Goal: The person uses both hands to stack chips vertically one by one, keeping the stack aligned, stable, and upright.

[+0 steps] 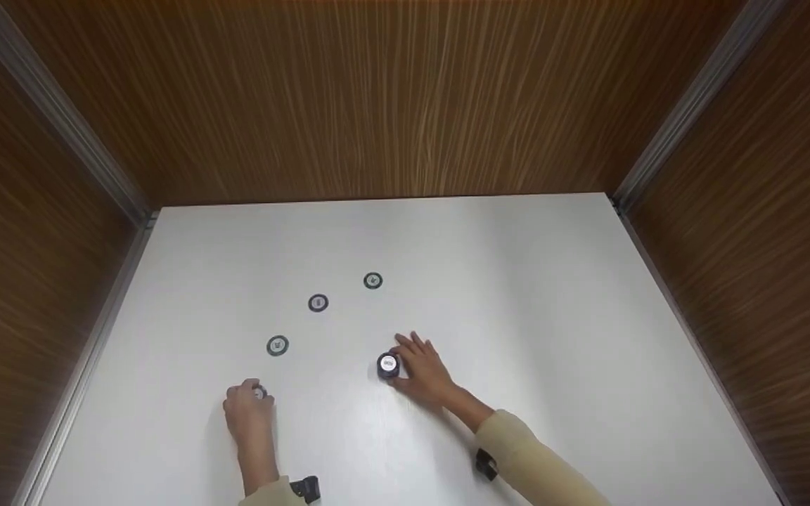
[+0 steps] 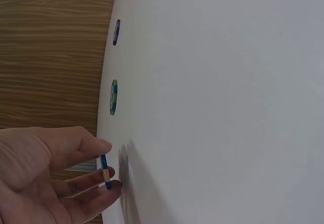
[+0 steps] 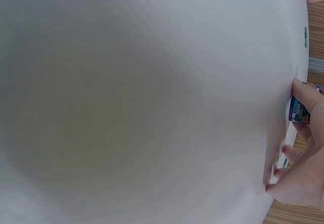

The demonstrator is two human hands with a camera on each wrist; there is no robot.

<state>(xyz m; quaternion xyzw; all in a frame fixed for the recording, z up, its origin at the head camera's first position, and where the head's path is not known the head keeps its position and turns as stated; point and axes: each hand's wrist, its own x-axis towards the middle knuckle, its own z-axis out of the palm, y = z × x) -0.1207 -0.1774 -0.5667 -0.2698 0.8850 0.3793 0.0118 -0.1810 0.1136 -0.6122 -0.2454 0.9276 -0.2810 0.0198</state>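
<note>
My left hand (image 1: pixel 247 414) pinches a single poker chip (image 2: pixel 106 172), blue with an orange patch, between thumb and fingertips. In the left wrist view the chip is close over the white table, beside its shadow. My right hand (image 1: pixel 422 372) holds a stack of poker chips (image 3: pixel 299 110) on the table, thumb on one side and index finger on the other. The remaining fingers spread out past the stack with their tips at the tabletop. From above, the stack's top chip (image 1: pixel 388 362) shows a white centre.
Three chips lie flat in a slanting line up and to the right of my left hand: a green one (image 1: pixel 278 346), a purple one (image 1: pixel 318 303) and a dark-rimmed one (image 1: pixel 373 280). Wood-grain panels (image 1: pixel 377 98) with grey metal corner posts (image 1: pixel 700 91) enclose the white table (image 1: pixel 553 295).
</note>
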